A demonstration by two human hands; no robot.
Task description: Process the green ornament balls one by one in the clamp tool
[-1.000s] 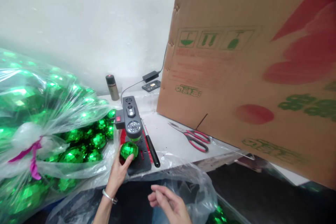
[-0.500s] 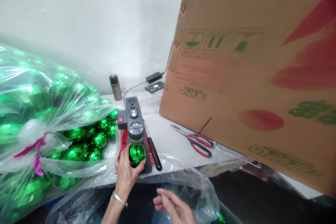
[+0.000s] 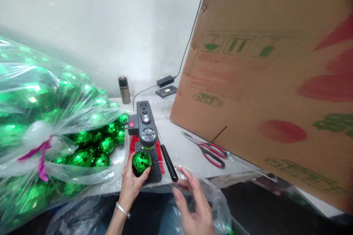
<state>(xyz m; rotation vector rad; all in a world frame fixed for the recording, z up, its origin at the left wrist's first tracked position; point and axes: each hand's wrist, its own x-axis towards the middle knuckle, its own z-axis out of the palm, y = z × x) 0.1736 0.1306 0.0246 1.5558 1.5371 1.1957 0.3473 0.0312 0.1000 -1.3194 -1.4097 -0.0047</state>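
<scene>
Green ball (image 3: pixel 141 162) seated on black base of small press (image 3: pixel 146 132), directly under its grey head, gripped from the left side by left hand (image 3: pixel 131 183), fingers curled around it. Right hand (image 3: pixel 193 205) open, fingers spread, hovering just right of press beside black lever handle (image 3: pixel 168 167), holding nothing. Left of press: clear bag of green balls (image 3: pixel 55 125). Right of press: red scissors (image 3: pixel 209 150) on counter (image 3: pixel 182 147), cardboard box (image 3: pixel 275 80) behind.

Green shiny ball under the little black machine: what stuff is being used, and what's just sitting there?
In use: green ball, held by left hand; black machine; right hand by its lever.

Lying about: scissors, spray can, cardboard box, bagged balls.
</scene>
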